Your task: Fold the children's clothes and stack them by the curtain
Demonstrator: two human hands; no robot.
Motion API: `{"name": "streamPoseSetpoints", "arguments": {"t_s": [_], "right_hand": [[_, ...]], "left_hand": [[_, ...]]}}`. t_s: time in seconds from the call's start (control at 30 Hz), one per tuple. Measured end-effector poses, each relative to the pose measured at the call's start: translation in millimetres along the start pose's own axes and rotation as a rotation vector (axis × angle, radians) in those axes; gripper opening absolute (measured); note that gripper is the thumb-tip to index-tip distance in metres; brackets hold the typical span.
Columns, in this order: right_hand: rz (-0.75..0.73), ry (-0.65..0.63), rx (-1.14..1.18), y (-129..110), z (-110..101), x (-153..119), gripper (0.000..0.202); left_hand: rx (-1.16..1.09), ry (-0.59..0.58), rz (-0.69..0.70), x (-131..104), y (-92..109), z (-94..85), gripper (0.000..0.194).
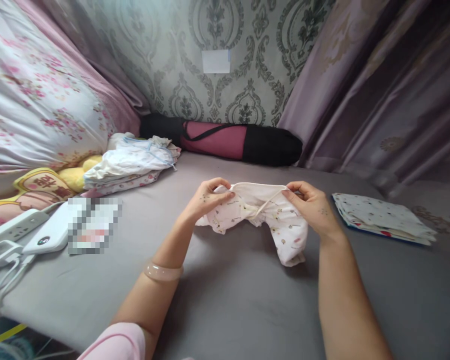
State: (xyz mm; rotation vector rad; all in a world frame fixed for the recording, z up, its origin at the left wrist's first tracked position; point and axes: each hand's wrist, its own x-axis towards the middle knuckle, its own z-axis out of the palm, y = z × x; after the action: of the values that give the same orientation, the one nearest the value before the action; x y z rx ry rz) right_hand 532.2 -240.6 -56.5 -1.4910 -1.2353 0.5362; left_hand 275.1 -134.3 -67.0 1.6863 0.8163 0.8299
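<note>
Pants [288, 232], small and white with a scattered fine print, hang between two bare hands above a grey sheet [247, 310], near the middle of the view; the waist edge runs nearly straight across the top, with slanting folds below it, and the two short legs spread apart; whether the lower leg touches the sheet is hard to tell. The person's left hand [210, 199] pinches one end of the waist between thumb and fingers; the right hand [313, 207] pinches the other end the same way, so the hands are apart with the cloth stretched between them. A pale bangle [163, 272] circles the left forearm; a pink sleeve [122, 337] shows below it.

To the right lies a folded printed cloth [382, 215]; to the left, a heap of clothes [131, 160] rests near a yellow cushion [45, 185], with a white power strip [18, 227], a white device [52, 230] and a pixelated item [95, 227] nearer the viewer. Behind, a long black and maroon bag [217, 140] lies against a patterned wall [260, 55]; a mauve curtain [360, 90] hangs at right, a floral one [41, 95] at left.
</note>
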Motion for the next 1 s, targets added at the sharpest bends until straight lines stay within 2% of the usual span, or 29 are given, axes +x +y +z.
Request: {"name": "streamPoseSetpoints", "arguments": {"t_s": [0.13, 0.37, 0.57, 0.67, 0.8, 1.0], "right_hand": [[-0.006, 0.001, -0.007, -1, 1, 0, 0.031], [-0.047, 0.002, 0.004, 7, 6, 4, 0.033], [-0.099, 0.033, -0.064, 6, 11, 6, 0.035], [-0.138, 0.060, -0.131, -4, 12, 6, 0.033], [-0.190, 0.110, -0.264, -27, 10, 8, 0.029], [-0.330, 0.113, -0.364, -73, -3, 15, 0.028]], "left_hand": [[-0.122, 0.058, 0.002, 0, 4, 1.0, 0.030], [-0.157, 0.113, -0.046, 2, 7, -5.0, 0.037], [0.079, 0.101, -0.067, -3, 8, -10.5, 0.044], [0.242, 0.133, -0.009, -3, 9, -17.2, 0.042], [0.275, 0.158, 0.088, 2, 20, -29.4, 0.035], [0.399, 0.296, 0.292, 8, 55, -45.2, 0.029]]}}
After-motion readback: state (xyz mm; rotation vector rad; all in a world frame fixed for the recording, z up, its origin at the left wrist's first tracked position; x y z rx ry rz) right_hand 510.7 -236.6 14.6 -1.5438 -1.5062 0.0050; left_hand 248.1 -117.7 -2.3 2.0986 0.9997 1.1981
